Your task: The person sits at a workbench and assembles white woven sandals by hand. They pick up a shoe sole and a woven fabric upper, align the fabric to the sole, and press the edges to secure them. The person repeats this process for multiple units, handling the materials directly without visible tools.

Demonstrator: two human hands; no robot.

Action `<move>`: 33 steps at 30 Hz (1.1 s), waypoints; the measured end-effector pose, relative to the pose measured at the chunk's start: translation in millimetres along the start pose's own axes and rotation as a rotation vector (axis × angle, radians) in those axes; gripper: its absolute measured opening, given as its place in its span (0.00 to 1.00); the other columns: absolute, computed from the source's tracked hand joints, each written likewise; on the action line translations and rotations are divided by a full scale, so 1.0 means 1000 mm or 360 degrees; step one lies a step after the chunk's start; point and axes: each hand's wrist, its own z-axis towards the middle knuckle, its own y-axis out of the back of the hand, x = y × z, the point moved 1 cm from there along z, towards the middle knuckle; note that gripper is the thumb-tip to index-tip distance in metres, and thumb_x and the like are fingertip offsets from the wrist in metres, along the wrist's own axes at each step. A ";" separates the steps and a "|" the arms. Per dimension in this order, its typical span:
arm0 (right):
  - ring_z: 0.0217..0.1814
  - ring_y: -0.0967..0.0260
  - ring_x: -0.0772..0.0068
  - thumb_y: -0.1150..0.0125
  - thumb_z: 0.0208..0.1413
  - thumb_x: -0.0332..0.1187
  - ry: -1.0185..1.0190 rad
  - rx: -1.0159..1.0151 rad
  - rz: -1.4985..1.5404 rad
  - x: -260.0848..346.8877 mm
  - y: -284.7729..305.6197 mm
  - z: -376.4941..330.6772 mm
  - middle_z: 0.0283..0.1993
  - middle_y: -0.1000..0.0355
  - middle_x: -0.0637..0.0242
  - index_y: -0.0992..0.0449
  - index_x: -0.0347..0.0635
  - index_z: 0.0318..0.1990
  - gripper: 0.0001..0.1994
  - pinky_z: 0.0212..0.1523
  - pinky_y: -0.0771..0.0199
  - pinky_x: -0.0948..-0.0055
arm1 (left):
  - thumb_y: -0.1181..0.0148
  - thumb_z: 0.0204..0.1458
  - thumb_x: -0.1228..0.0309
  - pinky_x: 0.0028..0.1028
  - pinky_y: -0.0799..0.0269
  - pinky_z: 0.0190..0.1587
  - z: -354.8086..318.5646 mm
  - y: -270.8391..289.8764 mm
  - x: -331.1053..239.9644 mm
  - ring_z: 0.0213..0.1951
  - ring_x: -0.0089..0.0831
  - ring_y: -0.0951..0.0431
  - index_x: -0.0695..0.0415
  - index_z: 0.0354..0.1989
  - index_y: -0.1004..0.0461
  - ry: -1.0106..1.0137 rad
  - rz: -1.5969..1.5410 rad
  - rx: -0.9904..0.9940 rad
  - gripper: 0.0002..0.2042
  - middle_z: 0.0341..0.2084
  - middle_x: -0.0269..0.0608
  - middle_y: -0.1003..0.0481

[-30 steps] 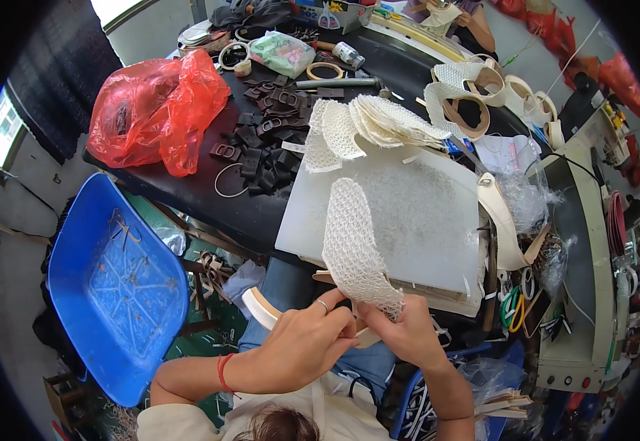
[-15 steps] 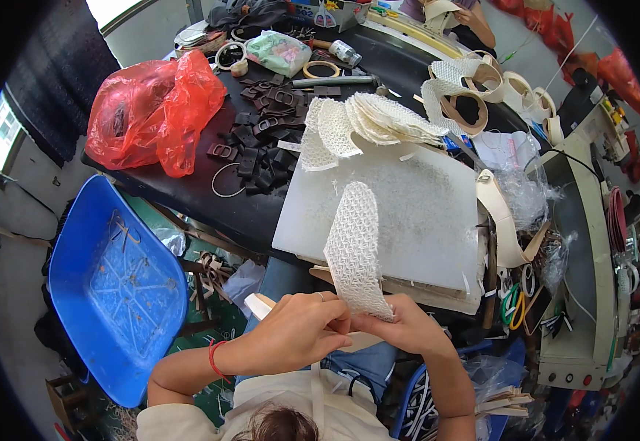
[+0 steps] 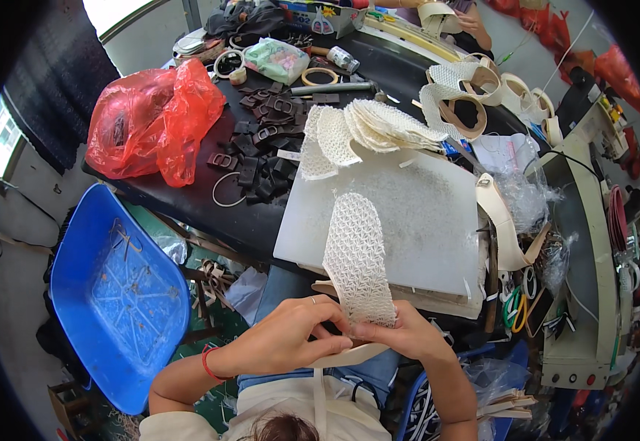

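A cream woven piece (image 3: 357, 257), rounded at its far end, stands up from between my hands over my lap. My right hand (image 3: 408, 334) grips its near right corner, thumb on the lower edge. At the lower left edge my left hand (image 3: 298, 331) is closed, thumb and fingers pinched together against the piece. A pale cream strip (image 3: 360, 357) curves below both hands; its ends are hidden. Just beyond lies a white cutting board (image 3: 415, 220). A pile of similar cream woven pieces (image 3: 390, 125) rests on its far edge.
Dark buckled straps (image 3: 268, 136) and a red plastic bag (image 3: 147, 121) lie on the black table to the left. A blue tub (image 3: 125, 294) is at lower left. Right of the board are a cream strap (image 3: 504, 228) and scissors (image 3: 515, 305). Another person's hand (image 3: 474, 26) shows at the far side.
The woven piece has turned to show more of its face. My left fingers have loosened their curl slightly, and the pale strip now shows below my hands. The view has shifted slightly.
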 end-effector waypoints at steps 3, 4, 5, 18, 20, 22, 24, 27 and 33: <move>0.41 0.33 0.80 0.40 0.54 0.35 -0.0015 -0.0066 -0.0138 0.001 -0.001 -0.001 0.39 0.27 0.68 0.27 0.36 0.45 0.15 0.44 0.33 0.77 | 0.38 0.47 0.71 0.28 0.27 0.34 -0.006 -0.006 0.002 0.33 0.36 0.21 0.64 0.36 0.33 -0.0023 -0.0008 -0.0075 0.13 0.36 0.48 0.31; 0.40 0.33 0.81 0.40 0.53 0.35 -0.0023 -0.0092 -0.0208 0.000 -0.002 -0.002 0.38 0.27 0.68 0.26 0.36 0.44 0.14 0.43 0.33 0.77 | 0.38 0.46 0.74 0.28 0.26 0.34 -0.007 -0.010 0.002 0.33 0.37 0.22 0.63 0.38 0.35 -0.0011 0.0032 -0.0100 0.14 0.39 0.47 0.33; 0.37 0.34 0.82 0.40 0.53 0.35 0.0031 -0.0121 -0.0268 -0.002 -0.003 -0.001 0.35 0.27 0.68 0.26 0.36 0.42 0.13 0.40 0.34 0.78 | 0.38 0.46 0.75 0.29 0.26 0.34 -0.009 -0.012 0.002 0.33 0.37 0.22 0.63 0.37 0.35 -0.0053 0.0112 -0.0130 0.13 0.38 0.47 0.33; 0.23 0.45 0.86 0.37 0.50 0.33 0.0239 -0.0180 -0.0565 -0.003 -0.003 0.001 0.21 0.36 0.74 0.26 0.37 0.30 0.08 0.23 0.44 0.81 | 0.38 0.42 0.79 0.30 0.30 0.31 -0.008 -0.013 0.004 0.29 0.37 0.27 0.64 0.30 0.38 -0.0156 0.0213 -0.0339 0.12 0.28 0.47 0.33; 0.23 0.46 0.87 0.37 0.50 0.33 0.0230 -0.0154 -0.0572 -0.003 -0.003 0.002 0.20 0.37 0.75 0.25 0.37 0.30 0.08 0.22 0.45 0.81 | 0.37 0.42 0.79 0.30 0.31 0.31 -0.008 -0.012 0.004 0.29 0.37 0.27 0.64 0.30 0.38 -0.0113 0.0171 -0.0317 0.13 0.27 0.46 0.33; 0.23 0.46 0.87 0.37 0.50 0.34 0.0219 -0.0131 -0.0562 0.000 -0.003 0.003 0.20 0.37 0.75 0.25 0.37 0.29 0.08 0.22 0.46 0.81 | 0.37 0.42 0.79 0.30 0.30 0.32 -0.007 -0.010 0.004 0.29 0.37 0.27 0.64 0.30 0.38 -0.0076 0.0168 -0.0297 0.13 0.27 0.47 0.33; 0.24 0.45 0.87 0.37 0.50 0.34 0.0157 -0.0072 -0.0541 -0.002 0.000 0.004 0.21 0.36 0.76 0.24 0.37 0.31 0.09 0.23 0.45 0.81 | 0.35 0.41 0.78 0.29 0.27 0.34 -0.006 -0.009 0.004 0.30 0.35 0.25 0.63 0.29 0.37 -0.0013 0.0169 -0.0282 0.13 0.27 0.44 0.31; 0.25 0.44 0.87 0.36 0.50 0.36 0.0132 -0.0025 -0.0469 -0.001 0.000 0.004 0.22 0.35 0.76 0.24 0.37 0.34 0.10 0.24 0.43 0.81 | 0.34 0.41 0.77 0.28 0.25 0.36 -0.006 -0.007 0.003 0.32 0.32 0.23 0.63 0.29 0.36 0.0036 0.0121 -0.0270 0.13 0.27 0.42 0.30; 0.27 0.41 0.87 0.36 0.50 0.38 0.0121 0.0032 -0.0333 -0.001 -0.003 0.004 0.25 0.32 0.76 0.23 0.38 0.37 0.13 0.26 0.40 0.82 | 0.35 0.43 0.75 0.27 0.25 0.34 -0.005 -0.003 0.004 0.33 0.29 0.22 0.64 0.30 0.36 0.0176 -0.0012 -0.0186 0.14 0.28 0.42 0.26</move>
